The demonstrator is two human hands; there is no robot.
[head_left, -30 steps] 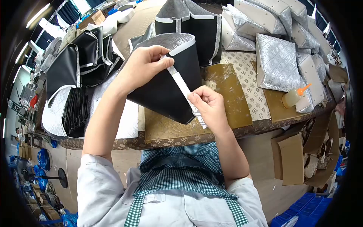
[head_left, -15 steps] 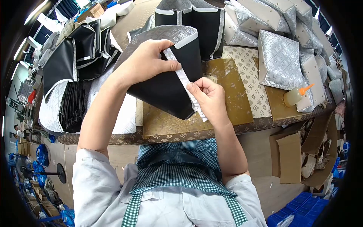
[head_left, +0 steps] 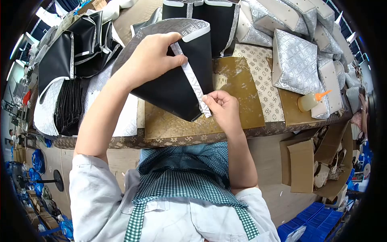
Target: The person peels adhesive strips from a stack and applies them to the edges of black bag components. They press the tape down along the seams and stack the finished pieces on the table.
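Gripping the black shell (head_left: 173, 94) near its rim with the left hand (head_left: 155, 56), and pressing the top of the patterned strip (head_left: 191, 78) under the thumb. Pinching the strip near its lower end with the closed right hand (head_left: 223, 108), between thumb and curled fingers. Held up over the near edge of the surface (head_left: 181, 141), in front of the brown board (head_left: 242, 90). Like an open container, showing silver patterned lining inside the shell; turned with the wide, white-trimmed mouth upward and the narrow corner down toward the near edge. Along the strip, running lengthwise from upper left to lower right, across the shell's black face. Near the right part of the near edge, with yellowish contents in the bottle (head_left: 307, 102) and its orange nozzle (head_left: 322, 95) pointing up and right. On the floor below the near right corner, with loose scraps (head_left: 321, 175) inside the open cardboard box (head_left: 300, 169). Farther down, with clear plastic in the blue crates (head_left: 320, 220).
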